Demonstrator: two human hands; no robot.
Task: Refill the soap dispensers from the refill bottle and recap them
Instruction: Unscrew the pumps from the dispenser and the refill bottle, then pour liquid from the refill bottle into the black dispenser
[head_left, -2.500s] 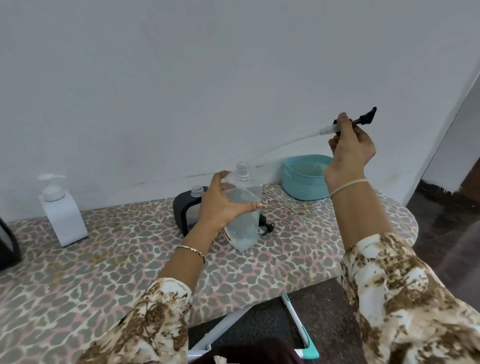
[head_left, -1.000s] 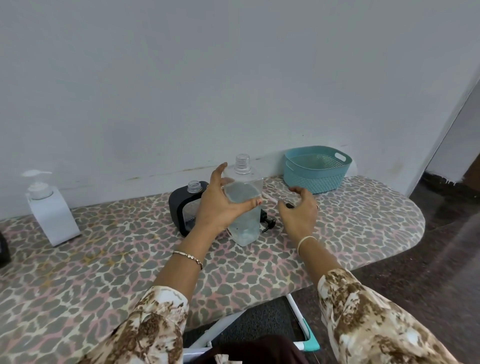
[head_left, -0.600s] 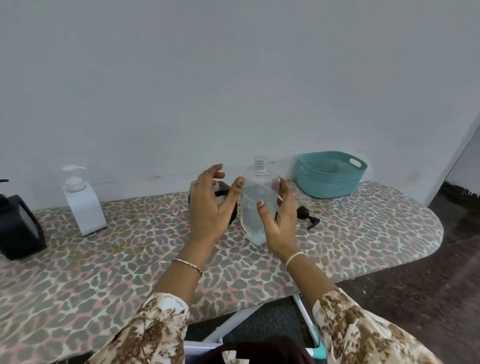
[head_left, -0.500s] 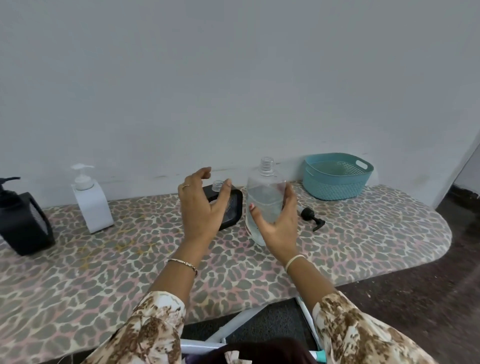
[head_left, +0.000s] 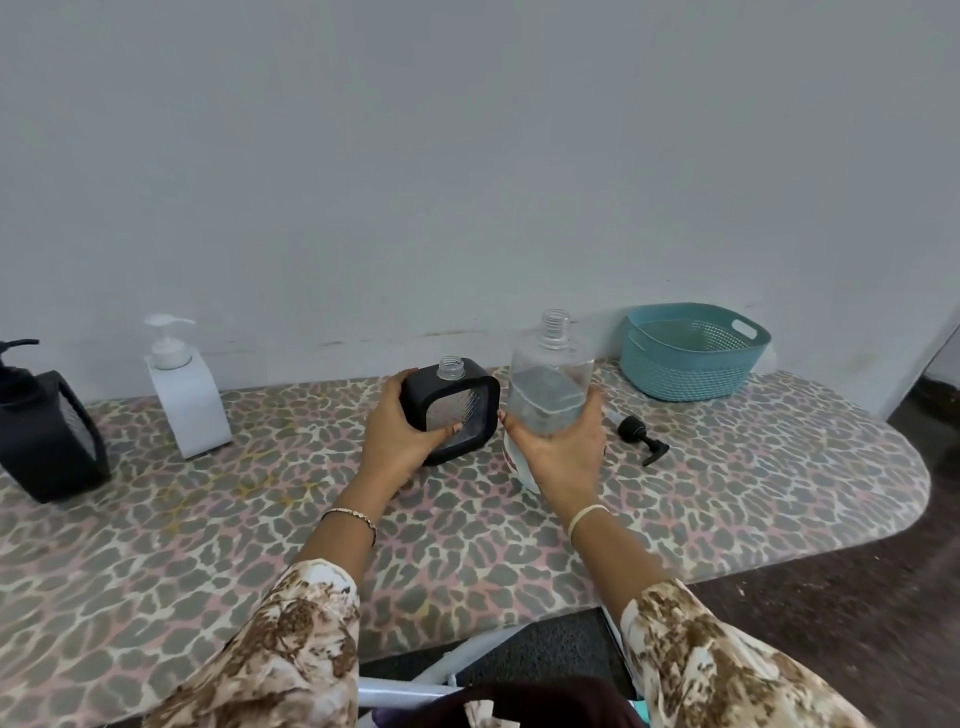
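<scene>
Clear glossy plastic refill bottle (head_left: 549, 387), matt black dispenser (head_left: 452, 415), perforated teal plastic basket (head_left: 691, 351), leopard-print cloth cover (head_left: 208, 519).

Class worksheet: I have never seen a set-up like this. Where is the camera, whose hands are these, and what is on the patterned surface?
There is no machine: a person works with bare hands, and the one camera sits on their head, looking forward and down. The arms coming in from below are the wearer's own. The left hand grips a square black dispenser with an open neck, no pump on it. The right hand holds a clear bottle, also uncapped, partly filled with clear liquid. Below them is a leopard-patterned board against a wall. On it lie a loose black pump head right of the bottle, a teal basket further back, and, at the left, a white dispenser and a second black dispenser, both with pumps on.
</scene>
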